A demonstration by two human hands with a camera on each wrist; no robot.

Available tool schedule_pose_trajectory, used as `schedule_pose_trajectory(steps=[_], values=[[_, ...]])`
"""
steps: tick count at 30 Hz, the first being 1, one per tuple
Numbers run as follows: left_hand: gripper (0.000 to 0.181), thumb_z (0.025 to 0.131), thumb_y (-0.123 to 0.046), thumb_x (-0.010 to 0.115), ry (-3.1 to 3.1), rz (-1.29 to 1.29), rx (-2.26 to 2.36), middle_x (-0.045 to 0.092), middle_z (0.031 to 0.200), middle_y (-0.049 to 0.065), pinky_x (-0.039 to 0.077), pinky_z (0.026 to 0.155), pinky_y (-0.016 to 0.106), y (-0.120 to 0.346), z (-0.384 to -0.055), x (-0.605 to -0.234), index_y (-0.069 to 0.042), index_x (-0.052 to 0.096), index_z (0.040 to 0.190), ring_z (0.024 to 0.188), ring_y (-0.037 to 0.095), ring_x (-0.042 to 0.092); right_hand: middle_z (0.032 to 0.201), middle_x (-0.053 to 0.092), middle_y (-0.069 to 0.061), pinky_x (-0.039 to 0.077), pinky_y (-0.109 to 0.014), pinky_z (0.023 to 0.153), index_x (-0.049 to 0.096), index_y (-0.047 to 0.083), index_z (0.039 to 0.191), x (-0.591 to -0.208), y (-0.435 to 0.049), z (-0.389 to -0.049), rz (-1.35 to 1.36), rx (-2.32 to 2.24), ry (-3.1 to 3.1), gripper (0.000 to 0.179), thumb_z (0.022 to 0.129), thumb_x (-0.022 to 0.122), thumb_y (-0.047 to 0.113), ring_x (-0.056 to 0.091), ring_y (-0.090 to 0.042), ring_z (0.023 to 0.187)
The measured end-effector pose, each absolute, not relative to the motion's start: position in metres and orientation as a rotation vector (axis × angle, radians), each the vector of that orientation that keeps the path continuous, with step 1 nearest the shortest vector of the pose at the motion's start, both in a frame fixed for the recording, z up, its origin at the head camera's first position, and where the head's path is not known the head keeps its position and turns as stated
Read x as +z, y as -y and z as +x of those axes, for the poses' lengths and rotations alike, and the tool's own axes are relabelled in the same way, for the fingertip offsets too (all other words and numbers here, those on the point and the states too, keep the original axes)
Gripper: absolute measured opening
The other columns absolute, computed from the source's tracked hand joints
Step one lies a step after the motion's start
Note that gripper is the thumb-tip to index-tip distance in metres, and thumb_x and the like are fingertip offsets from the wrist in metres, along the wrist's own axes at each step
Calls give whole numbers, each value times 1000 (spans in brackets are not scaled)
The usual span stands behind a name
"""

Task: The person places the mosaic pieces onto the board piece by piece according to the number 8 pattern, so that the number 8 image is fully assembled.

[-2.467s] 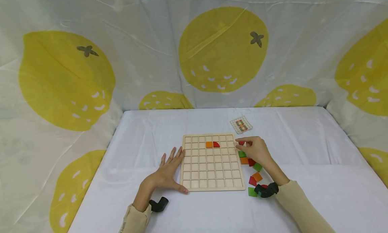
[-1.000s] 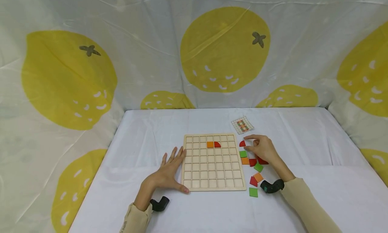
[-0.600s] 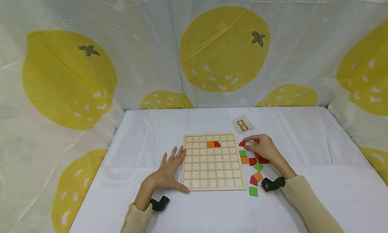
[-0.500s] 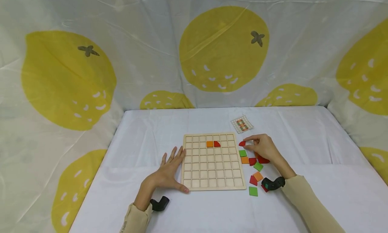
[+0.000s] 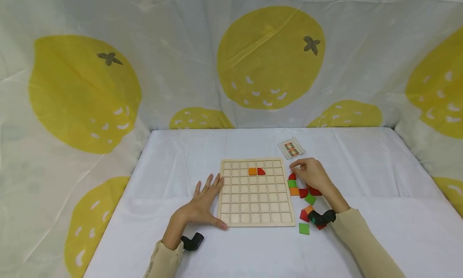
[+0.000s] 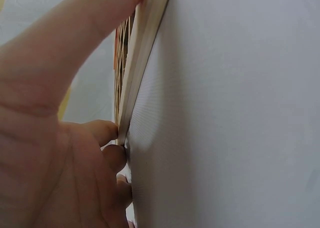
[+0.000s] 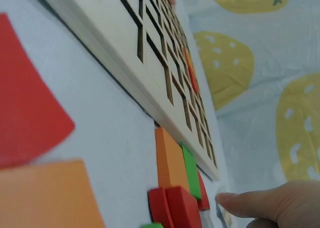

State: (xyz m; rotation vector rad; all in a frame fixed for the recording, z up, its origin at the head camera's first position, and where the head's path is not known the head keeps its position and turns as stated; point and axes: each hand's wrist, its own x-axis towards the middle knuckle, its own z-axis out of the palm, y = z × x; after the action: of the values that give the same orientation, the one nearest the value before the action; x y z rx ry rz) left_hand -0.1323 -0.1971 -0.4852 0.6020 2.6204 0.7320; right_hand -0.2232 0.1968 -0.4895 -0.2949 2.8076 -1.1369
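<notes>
A square wooden grid board (image 5: 256,193) lies on the white cloth, holding an orange square tile (image 5: 252,171) and a red quarter-circle tile (image 5: 261,171) side by side. My left hand (image 5: 200,205) is spread at its left side, fingers on the left edge and thumb at the near corner; the left wrist view shows the thumb against the rim. Right of the board, my right hand (image 5: 310,174) hovers by a loose red quarter-circle tile (image 5: 292,176), which touches a green square tile (image 5: 291,183). An extended finger (image 7: 250,203) in the right wrist view grips nothing.
More loose tiles lie along the board's right side, including an orange square (image 5: 294,191), a red piece (image 5: 303,193) and a green square (image 5: 304,228). A small pattern card (image 5: 291,148) lies beyond the board. A lemon-print curtain (image 5: 271,57) stands behind.
The loose red quarter-circle has slid toward me against the green tile. My right thumb and index finger, earlier around it, now stand closer together at its far side. The left hand stays put.
</notes>
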Motion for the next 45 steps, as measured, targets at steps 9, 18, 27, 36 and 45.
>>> schedule_pose_trajectory(steps=[9,18,27,36,45], values=[[150,61,-57,96,-2625,594,720,-3,175,17,-10,124,71,200,-132,-486,-2,4,166,161,42,-12,54,31,5,21,-21,46,80,11,115,-487,-214,-225,-342,-1181,-2520,22,94,75,15,27,-11,47],[149,62,-57,96,-2623,605,734,-3,175,16,-10,124,71,199,-133,-485,-2,4,166,161,42,-12,53,37,4,24,-21,46,79,12,119,-489,-221,-223,-352,-1148,-2502,25,94,75,15,34,-12,46],[149,61,-56,96,-2629,589,730,-2,175,15,-10,125,70,198,-133,-484,-2,5,166,161,42,-11,54,36,5,23,-20,46,78,8,118,-491,-220,-220,-372,-1138,-2606,26,93,77,15,33,-12,46],[149,61,-56,96,-2628,604,729,-3,175,15,-9,125,70,197,-133,-483,-2,5,166,161,42,-11,53,33,4,21,-21,47,79,5,114,-490,-213,-215,-314,-1142,-2722,29,89,82,20,30,-12,46],[149,61,-55,97,-2617,605,737,-3,175,16,-10,124,71,196,-131,-484,-1,5,166,161,42,-11,53,28,6,23,-22,48,78,4,114,-481,-182,-221,-394,-1252,-2711,29,90,82,20,23,-11,47]])
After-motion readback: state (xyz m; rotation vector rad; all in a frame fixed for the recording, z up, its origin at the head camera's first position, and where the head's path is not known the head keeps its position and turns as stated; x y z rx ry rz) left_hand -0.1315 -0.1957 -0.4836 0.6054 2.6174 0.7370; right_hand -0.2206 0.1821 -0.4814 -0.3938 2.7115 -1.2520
